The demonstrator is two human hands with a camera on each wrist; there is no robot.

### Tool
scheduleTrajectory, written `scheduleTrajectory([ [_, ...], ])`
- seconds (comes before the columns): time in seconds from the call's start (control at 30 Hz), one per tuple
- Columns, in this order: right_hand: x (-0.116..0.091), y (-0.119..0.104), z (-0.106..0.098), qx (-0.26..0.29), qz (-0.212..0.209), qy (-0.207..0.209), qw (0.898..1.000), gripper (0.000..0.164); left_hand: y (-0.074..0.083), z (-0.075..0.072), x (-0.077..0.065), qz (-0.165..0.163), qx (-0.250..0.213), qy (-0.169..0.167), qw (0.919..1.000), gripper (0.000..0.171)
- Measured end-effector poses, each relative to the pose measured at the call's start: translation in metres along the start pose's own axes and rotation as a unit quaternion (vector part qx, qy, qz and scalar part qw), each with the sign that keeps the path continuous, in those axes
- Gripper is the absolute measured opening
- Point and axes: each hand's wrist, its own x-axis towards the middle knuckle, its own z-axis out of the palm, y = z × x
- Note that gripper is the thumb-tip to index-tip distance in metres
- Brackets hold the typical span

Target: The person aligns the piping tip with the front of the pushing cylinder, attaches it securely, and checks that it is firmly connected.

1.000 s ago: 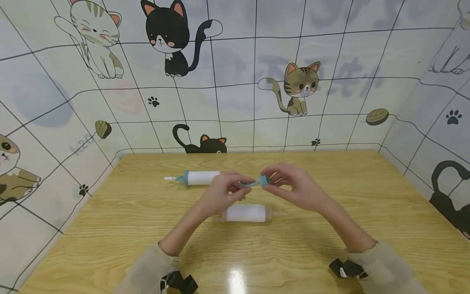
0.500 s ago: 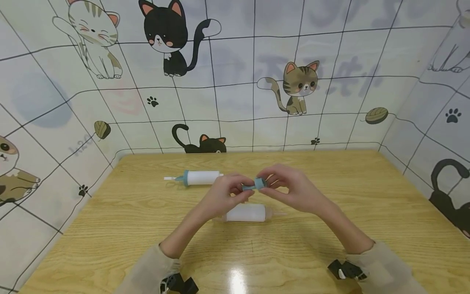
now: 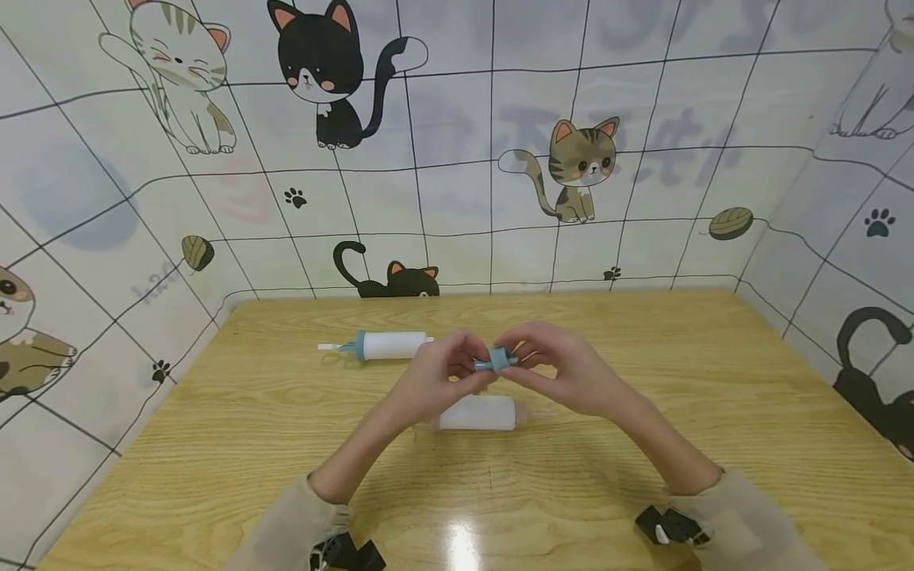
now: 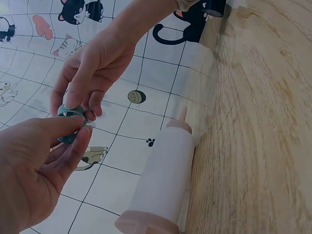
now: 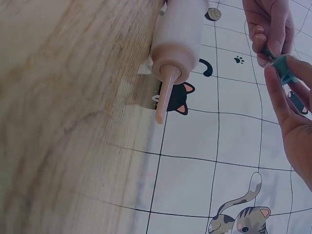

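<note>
Above the middle of the table, my left hand point(image 3: 437, 374) pinches a slim light-blue nozzle-like piece point(image 3: 482, 365) between thumb and fingers. My right hand point(image 3: 577, 371) grips a short light-blue ring cap point(image 3: 499, 358) at its fingertips. The slim piece runs through the ring cap, with a short end showing on the right. In the left wrist view the ring cap point(image 4: 65, 111) appears teal, with fingers of both hands around it. Just below the hands lies a white tube with pale pink ends point(image 3: 477, 413), its thin tip pointing right.
Behind the left hand lies a second white tube with a blue end point(image 3: 394, 346), its white-tipped nozzle pointing left. Both rest on the wooden table point(image 3: 493, 492). A cat-print sheet point(image 3: 457, 159) stands at the back and sides.
The right hand has moved left and the ring cap has slid along the slim piece toward the left fingers. The left hand has shifted slightly right. The tubes lie as before.
</note>
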Motion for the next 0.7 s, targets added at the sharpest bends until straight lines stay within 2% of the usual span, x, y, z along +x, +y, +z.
scheduleTrajectory([
  [0.13, -0.0002, 0.0012, -0.0008, -0.003, 0.004, 0.008, 1.0, 0.032, 0.0001, -0.0006, 0.0, -0.015, -0.017, 0.005, 0.9997, 0.016],
  [0.3, -0.0004, 0.0009, -0.0022, -0.002, 0.008, 0.019, 1.0, 0.032, 0.0028, -0.0026, 0.0007, -0.039, -0.068, 0.007, 0.9969, 0.019],
  [0.7, 0.0006, -0.0017, -0.005, 0.012, -0.001, 0.038, 0.999, 0.034, 0.0069, -0.0054, 0.0027, -0.036, -0.149, 0.0, 0.9882, 0.025],
])
